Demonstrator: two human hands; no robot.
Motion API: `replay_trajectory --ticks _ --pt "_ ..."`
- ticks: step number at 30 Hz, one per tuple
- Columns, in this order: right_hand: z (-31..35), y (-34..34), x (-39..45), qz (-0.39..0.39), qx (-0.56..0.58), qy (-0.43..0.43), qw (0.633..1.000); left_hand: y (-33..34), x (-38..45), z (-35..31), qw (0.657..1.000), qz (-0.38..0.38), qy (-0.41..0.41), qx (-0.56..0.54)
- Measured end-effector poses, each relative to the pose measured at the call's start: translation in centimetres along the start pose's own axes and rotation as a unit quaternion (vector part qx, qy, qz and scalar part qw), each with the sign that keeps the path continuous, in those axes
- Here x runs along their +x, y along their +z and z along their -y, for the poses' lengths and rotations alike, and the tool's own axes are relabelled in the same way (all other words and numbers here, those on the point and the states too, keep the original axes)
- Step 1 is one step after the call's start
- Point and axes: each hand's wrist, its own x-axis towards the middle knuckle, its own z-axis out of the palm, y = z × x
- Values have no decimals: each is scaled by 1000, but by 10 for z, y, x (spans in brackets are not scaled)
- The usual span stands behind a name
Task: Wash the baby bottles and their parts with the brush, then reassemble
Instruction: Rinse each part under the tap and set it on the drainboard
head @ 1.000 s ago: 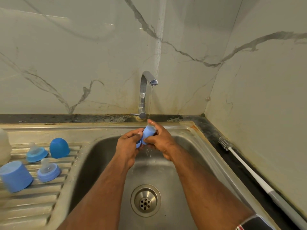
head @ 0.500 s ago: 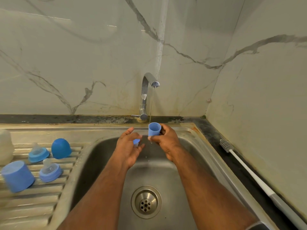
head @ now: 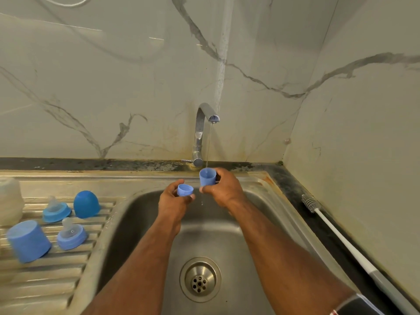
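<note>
Head view: left hand (head: pixel 175 201) pinches small cap (head: pixel 185 190), right hand (head: pixel 223 189) grips blue cup (head: pixel 207 177), half hidden.

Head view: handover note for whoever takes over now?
Right hand grips a small blue cup upright under the tap's thin stream. Left hand holds a smaller blue cap, open side up.
On the drainboard: two nipple rings, a dome cap, a large blue cup, a bottle.
Brush lies on the right counter.
Left: finish rinsing, reassemble.
</note>
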Motion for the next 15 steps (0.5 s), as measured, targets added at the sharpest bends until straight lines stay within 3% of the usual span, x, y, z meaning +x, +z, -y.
replay_trajectory --ticks 6,10,12,15 --pt "6 -9 0 -1 -1 -33 999 6 2 4 999 7 -23 -28" --pt "8 -10 0 38 -21 -36 998 6 3 4 999 5 -26 -33" --pt "10 -6 -2 9 25 -23 999 4 4 5 999 -1 -25 -37" --pt "5 2 -5 30 14 0 999 4 4 6 1000 1 -10 -12"
